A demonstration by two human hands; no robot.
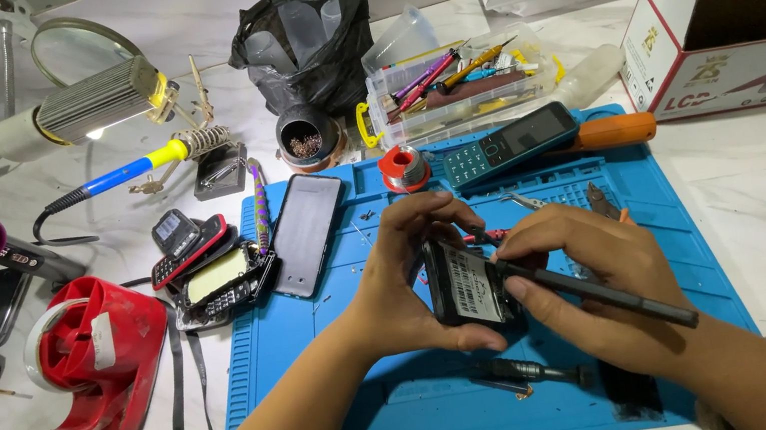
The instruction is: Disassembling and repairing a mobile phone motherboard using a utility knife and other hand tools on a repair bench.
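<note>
While its long axis runs almost straight up and away from the person, the small black phone [462,284] hangs over the middle of the blue mat [326,375], back panel up, clamped in the left hand [403,283]. The right hand [593,264] grips a black screwdriver [597,292] whose tip meets the phone's right edge. Beyond the mat's far edge, a clear plastic box [459,82] holds coloured tools, and a black bag [306,39] holds plastic cups.

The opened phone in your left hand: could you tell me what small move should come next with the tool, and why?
Probably press the black tool tip gently along the phone edge: the right hand holds it pen-like with its tip at the phone, which the left hand steadies.
</note>
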